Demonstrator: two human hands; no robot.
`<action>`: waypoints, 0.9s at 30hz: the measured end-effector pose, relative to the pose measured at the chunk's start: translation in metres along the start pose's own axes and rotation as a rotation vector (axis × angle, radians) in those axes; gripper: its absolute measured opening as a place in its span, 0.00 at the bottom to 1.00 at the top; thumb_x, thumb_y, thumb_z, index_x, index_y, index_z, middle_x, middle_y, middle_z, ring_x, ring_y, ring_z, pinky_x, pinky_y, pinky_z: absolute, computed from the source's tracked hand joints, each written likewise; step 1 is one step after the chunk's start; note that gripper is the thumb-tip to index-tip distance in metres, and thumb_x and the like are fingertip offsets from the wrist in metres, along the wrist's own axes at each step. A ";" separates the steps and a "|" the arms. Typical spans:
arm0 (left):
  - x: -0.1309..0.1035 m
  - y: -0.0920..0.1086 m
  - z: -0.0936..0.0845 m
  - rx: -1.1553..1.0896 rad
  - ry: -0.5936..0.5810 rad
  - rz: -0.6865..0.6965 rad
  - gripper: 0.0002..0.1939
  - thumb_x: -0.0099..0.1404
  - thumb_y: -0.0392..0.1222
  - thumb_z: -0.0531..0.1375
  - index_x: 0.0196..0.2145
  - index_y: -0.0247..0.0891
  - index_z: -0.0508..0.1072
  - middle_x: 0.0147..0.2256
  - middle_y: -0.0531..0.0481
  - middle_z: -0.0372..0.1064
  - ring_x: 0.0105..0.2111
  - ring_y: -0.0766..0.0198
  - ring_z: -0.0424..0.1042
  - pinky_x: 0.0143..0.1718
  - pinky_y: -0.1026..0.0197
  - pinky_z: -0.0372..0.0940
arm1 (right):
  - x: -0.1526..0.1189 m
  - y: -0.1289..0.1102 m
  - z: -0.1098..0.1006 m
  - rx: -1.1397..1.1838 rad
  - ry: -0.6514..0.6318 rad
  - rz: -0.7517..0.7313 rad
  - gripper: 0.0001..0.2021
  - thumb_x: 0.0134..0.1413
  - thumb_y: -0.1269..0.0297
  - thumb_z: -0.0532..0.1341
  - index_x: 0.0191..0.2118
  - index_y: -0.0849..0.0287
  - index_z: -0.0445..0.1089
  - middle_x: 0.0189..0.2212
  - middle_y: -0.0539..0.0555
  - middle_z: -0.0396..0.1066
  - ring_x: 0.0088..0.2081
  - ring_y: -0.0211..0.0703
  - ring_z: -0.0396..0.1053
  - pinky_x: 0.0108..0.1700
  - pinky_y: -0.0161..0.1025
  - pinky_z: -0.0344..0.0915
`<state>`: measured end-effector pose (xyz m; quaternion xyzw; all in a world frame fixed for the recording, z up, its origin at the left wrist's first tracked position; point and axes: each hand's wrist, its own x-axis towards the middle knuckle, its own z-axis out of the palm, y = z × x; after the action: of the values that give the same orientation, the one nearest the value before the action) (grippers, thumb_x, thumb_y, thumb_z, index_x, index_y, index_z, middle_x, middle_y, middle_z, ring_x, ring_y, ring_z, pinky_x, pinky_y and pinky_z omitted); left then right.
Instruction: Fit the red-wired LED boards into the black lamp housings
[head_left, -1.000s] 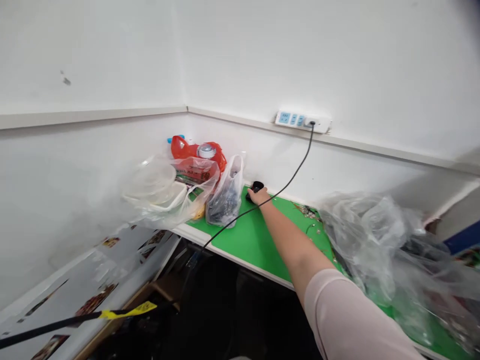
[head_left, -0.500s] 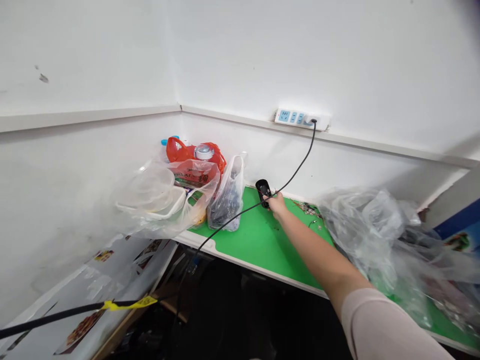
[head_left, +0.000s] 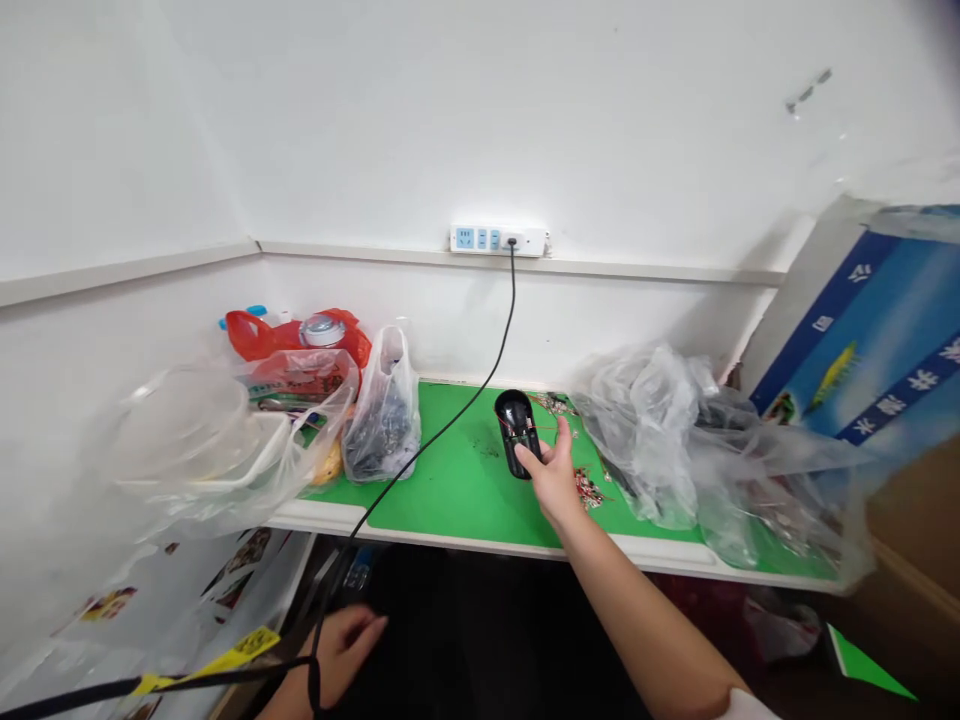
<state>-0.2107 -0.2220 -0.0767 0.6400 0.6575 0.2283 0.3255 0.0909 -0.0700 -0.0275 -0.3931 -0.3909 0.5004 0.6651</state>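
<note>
My right hand (head_left: 553,475) holds a black oval plastic casing (head_left: 517,435) over the green table mat. Its thumb rests on the casing's inner face and the other fingers lie along the edge, partly hidden. Thin red wires cross the casing, and small parts show inside it. Low at the left, in front of the table, my left hand (head_left: 341,650) has loosely bent fingers and holds nothing that I can see. A black cable passes in front of its wrist. Just right of the casing lies a pile of small wired parts (head_left: 590,488); another small pile (head_left: 555,402) sits behind it.
A black cable (head_left: 450,425) runs from the wall power strip (head_left: 499,241) across the table. Bags with plastic containers (head_left: 187,420) and a knotted bag (head_left: 384,415) stand left. Clear plastic bags (head_left: 660,430) cover the right side, beside a blue printed box (head_left: 862,340).
The view has swung right, bringing the blue box into sight. My right hand has drawn the casing nearer and turned its inside toward me. My left hand has come into view.
</note>
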 end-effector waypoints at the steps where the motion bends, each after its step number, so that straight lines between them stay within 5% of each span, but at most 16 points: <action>1: 0.013 0.021 0.005 -0.056 -0.100 0.094 0.26 0.59 0.63 0.54 0.19 0.38 0.70 0.20 0.50 0.66 0.24 0.62 0.66 0.29 0.59 0.62 | -0.006 -0.001 -0.003 0.005 0.006 -0.002 0.57 0.43 0.57 0.69 0.67 0.55 0.25 0.36 0.52 0.76 0.33 0.42 0.73 0.37 0.40 0.69; 4: 0.054 0.091 0.024 -0.348 -0.271 0.284 0.19 0.63 0.55 0.55 0.28 0.37 0.74 0.28 0.48 0.71 0.30 0.62 0.69 0.35 0.59 0.64 | -0.020 -0.002 -0.007 0.048 0.010 -0.002 0.55 0.45 0.59 0.68 0.67 0.54 0.25 0.36 0.52 0.76 0.34 0.40 0.73 0.38 0.39 0.69; 8: 0.125 0.163 0.061 -0.936 -0.179 0.260 0.22 0.56 0.49 0.64 0.47 0.39 0.72 0.48 0.43 0.71 0.45 0.55 0.71 0.46 0.54 0.65 | -0.024 -0.002 -0.006 0.092 0.004 -0.020 0.54 0.48 0.59 0.67 0.67 0.52 0.24 0.40 0.54 0.75 0.37 0.42 0.74 0.43 0.43 0.70; 12: 0.189 0.203 0.091 -1.227 -0.317 0.244 0.20 0.55 0.46 0.66 0.43 0.35 0.74 0.41 0.42 0.75 0.41 0.55 0.74 0.45 0.54 0.66 | -0.004 -0.001 -0.008 0.063 -0.010 -0.037 0.56 0.48 0.58 0.66 0.66 0.54 0.19 0.43 0.56 0.75 0.41 0.44 0.74 0.46 0.46 0.70; 17: 0.234 0.218 0.105 -1.311 -0.305 0.249 0.21 0.52 0.45 0.67 0.43 0.35 0.71 0.37 0.43 0.75 0.37 0.55 0.75 0.43 0.51 0.66 | 0.045 -0.012 -0.029 -0.299 -0.141 -0.048 0.56 0.49 0.58 0.64 0.67 0.57 0.16 0.35 0.55 0.75 0.33 0.49 0.74 0.38 0.48 0.71; 20: 0.254 0.211 0.109 -1.325 -0.188 0.255 0.22 0.51 0.44 0.68 0.43 0.36 0.70 0.39 0.45 0.75 0.40 0.55 0.74 0.48 0.50 0.64 | 0.071 -0.029 -0.042 -0.791 -0.154 -0.161 0.40 0.51 0.59 0.62 0.68 0.57 0.45 0.30 0.55 0.75 0.31 0.50 0.73 0.38 0.47 0.68; 22: 0.265 0.203 0.111 -1.295 -0.096 0.259 0.24 0.51 0.43 0.67 0.45 0.37 0.70 0.42 0.46 0.74 0.44 0.56 0.73 0.51 0.51 0.62 | 0.084 -0.037 -0.044 -1.023 -0.168 -0.261 0.24 0.53 0.59 0.60 0.57 0.56 0.66 0.29 0.56 0.75 0.31 0.50 0.72 0.39 0.46 0.66; 27: 0.275 0.189 0.115 -0.981 -0.022 0.448 0.25 0.56 0.41 0.64 0.52 0.38 0.67 0.50 0.43 0.69 0.52 0.55 0.67 0.58 0.51 0.56 | 0.101 -0.020 -0.031 -0.990 -0.297 -0.272 0.14 0.57 0.60 0.56 0.41 0.55 0.77 0.32 0.54 0.77 0.29 0.44 0.70 0.32 0.39 0.64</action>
<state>0.0111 0.0513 -0.0570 0.5396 0.3176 0.5659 0.5364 0.1463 0.0203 -0.0081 -0.5305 -0.7175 0.2157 0.3966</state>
